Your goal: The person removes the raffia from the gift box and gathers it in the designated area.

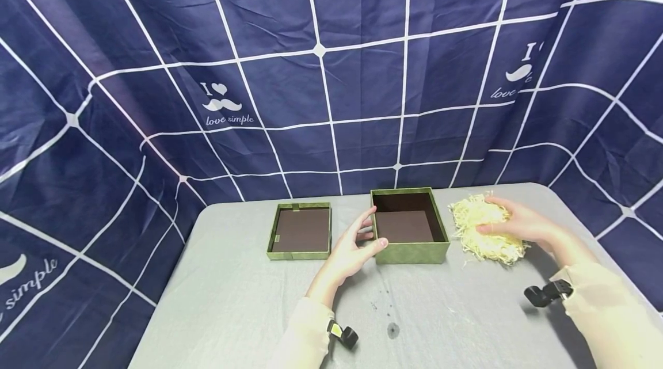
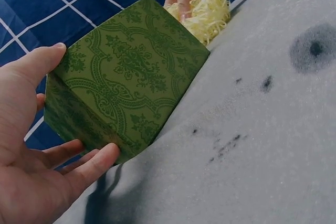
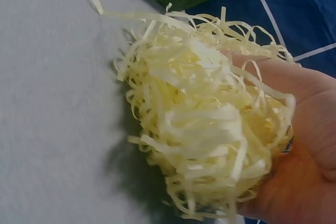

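Note:
A green patterned box (image 1: 411, 253) with a dark brown inside stands open-topped on the table. My left hand (image 1: 348, 254) spreads across its front left corner, thumb at the front rim and fingers along the left side. In the left wrist view the patterned front of the box (image 2: 131, 72) is plain, with the left hand (image 2: 37, 140) beside it. Right of the box lies a clump of pale yellow shredded paper (image 1: 479, 225). My right hand (image 1: 523, 222) grips this clump from the right, fingers and thumb around it. Strands of shredded paper (image 3: 199, 114) hide the right fingertips.
A shallow green-edged box lid (image 1: 300, 255), brown inside, lies left of the box with its hollow side up. The grey-covered table (image 1: 233, 300) has dark spots near its front. A blue curtain (image 1: 362, 81) with white lines rises behind and at both sides.

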### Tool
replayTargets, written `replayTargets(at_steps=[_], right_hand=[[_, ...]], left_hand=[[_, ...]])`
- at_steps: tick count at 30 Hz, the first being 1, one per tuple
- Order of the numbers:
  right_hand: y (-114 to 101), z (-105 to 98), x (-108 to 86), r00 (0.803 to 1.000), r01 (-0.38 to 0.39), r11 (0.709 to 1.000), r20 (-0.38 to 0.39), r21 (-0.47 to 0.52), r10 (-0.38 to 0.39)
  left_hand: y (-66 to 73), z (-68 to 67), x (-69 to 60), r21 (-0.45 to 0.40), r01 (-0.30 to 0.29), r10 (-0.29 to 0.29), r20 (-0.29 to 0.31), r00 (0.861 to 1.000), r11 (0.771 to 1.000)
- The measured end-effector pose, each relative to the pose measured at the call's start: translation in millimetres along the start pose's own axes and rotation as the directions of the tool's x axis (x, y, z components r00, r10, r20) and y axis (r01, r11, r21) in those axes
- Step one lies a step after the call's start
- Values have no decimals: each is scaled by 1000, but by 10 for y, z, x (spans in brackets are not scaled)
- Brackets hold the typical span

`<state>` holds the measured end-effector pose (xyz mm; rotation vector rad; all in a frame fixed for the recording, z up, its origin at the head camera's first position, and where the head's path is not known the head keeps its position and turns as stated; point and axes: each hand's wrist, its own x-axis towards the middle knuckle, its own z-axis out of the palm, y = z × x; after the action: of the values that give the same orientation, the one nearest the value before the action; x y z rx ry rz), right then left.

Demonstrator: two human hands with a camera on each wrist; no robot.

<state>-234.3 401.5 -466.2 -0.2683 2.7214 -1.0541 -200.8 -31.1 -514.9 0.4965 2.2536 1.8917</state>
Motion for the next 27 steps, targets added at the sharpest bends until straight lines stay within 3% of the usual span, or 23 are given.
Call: replayTargets(at_steps=[7, 12, 15, 18, 23, 27], right_hand=[[-40, -100, -50, 999, 50, 997, -13, -59, -51], [-102, -249, -99, 998, 64, 995, 16, -78, -63], [-156, -381, -150, 997, 81, 993, 14, -91, -80], [-205, -505, -224, 995, 95, 985, -13, -142, -98], [-261, -605, -383, 980, 161, 951, -73, -263, -185], [-319, -577, -568, 953, 252, 926, -97, -281, -288]], left_hand=[[94, -57, -40, 128, -42, 36, 49, 998, 991], [253, -125, -66, 310, -65, 39, 91, 995, 949], [400, -226, -101, 437, -66, 24, 102, 995, 897], [542, -409, -180, 550, -83, 34, 99, 994, 831], [649, -862, -428, 687, -183, 114, 145, 983, 703], [606, -1282, -705, 717, -288, 189, 217, 958, 635]])
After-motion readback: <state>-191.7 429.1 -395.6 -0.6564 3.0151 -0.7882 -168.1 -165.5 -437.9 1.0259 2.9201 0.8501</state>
